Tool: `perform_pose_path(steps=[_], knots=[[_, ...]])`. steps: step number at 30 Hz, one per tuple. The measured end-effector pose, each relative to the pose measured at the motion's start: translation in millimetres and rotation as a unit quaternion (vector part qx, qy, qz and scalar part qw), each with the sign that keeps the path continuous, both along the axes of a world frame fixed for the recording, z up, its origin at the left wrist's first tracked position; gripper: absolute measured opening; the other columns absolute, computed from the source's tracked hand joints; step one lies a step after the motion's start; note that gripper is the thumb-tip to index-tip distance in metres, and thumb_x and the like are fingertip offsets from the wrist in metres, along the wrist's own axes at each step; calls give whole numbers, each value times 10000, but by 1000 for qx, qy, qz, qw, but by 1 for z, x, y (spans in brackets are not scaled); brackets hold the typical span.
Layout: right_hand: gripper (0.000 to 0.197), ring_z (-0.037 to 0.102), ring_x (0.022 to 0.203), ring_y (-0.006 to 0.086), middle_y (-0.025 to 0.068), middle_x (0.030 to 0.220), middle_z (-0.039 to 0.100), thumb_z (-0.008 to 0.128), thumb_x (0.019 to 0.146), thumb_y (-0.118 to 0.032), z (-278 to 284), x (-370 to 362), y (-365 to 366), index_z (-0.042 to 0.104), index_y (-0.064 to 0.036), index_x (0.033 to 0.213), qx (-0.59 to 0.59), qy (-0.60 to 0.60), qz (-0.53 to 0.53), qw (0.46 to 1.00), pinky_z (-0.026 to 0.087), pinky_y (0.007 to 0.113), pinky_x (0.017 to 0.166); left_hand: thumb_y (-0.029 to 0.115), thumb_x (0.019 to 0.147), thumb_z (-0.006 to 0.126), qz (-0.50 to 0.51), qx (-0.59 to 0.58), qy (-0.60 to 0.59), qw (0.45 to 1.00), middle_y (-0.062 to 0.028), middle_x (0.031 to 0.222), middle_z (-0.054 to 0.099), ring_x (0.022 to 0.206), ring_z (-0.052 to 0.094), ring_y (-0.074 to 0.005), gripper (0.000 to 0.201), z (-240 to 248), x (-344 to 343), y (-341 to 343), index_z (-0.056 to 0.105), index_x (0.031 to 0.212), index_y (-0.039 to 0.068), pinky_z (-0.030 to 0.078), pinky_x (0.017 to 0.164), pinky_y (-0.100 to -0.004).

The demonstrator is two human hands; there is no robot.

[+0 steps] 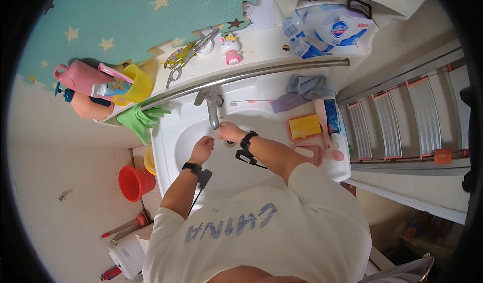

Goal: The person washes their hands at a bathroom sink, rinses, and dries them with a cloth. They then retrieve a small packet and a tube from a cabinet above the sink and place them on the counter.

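A white washbasin point(183, 147) lies in front of me, with a metal tap point(213, 113) at its back. My right hand point(231, 131) is right beside the tap's spout, fingers curled in; whether they touch the spout, I cannot tell. Lower and to the left, my left hand point(203, 149) hovers over the bowl with its fingers bent together. Anything small inside either hand is hidden. Below my right hand shows the dark drain point(230, 143). Each wrist wears a black strap with a small device.
Right of the bowl lie a yellow box point(304, 126), a pink soap dish point(313, 154) and grey cloth point(311, 86). A metal rail point(261, 72) crosses behind the tap. Green gloves point(142, 120) hang at the left. A red bucket point(136, 183) stands left; a folded ladder point(392, 122) leans right.
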State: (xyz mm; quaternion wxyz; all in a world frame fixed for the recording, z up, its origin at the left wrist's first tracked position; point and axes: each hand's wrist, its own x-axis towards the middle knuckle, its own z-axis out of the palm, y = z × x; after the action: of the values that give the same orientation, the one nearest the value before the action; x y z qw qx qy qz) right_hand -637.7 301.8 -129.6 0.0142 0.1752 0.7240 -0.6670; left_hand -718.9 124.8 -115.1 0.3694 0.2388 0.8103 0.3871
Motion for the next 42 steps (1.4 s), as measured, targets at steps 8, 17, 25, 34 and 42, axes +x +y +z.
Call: perform_pose_path(steps=[8,17,25,34,42], knots=[[245,626,859,342,154,952,641,570,834,-195,54,65,38,595,-62,1039,255,69,-91,960,494,435,726,238,951,548,3,107,-113,988,-38,880,614,766,585,-123,214,-20,5,81,601,987,34,484,691,-267],[572,618,892,339,161,1024,626,553,799,-128,161,35,29,433,-173,1357,305,162,-22,938,474,437,795,254,921,572,83,21,29,996,-141,945,672,806,630,-232,286,-11,1,70,605,1026,-10,487,705,-347],[633,632,815,304,129,883,656,537,784,-107,161,14,5,400,-232,1389,387,98,-9,917,458,435,793,336,935,494,-75,10,119,990,-188,796,634,766,609,-320,381,32,12,30,598,1080,-1,465,727,-397],[689,625,837,332,141,924,643,608,768,-191,114,73,8,379,-226,1417,374,128,87,915,479,425,802,340,803,637,-130,-53,241,960,-143,1148,611,1017,609,-313,339,52,29,-2,664,1065,126,486,887,-369],[196,625,891,308,107,935,656,594,789,-238,231,146,102,676,-121,922,519,150,3,841,501,415,760,297,762,650,-160,-15,330,930,-83,1273,561,1195,511,-271,398,89,28,-23,637,1145,193,295,1042,-580]])
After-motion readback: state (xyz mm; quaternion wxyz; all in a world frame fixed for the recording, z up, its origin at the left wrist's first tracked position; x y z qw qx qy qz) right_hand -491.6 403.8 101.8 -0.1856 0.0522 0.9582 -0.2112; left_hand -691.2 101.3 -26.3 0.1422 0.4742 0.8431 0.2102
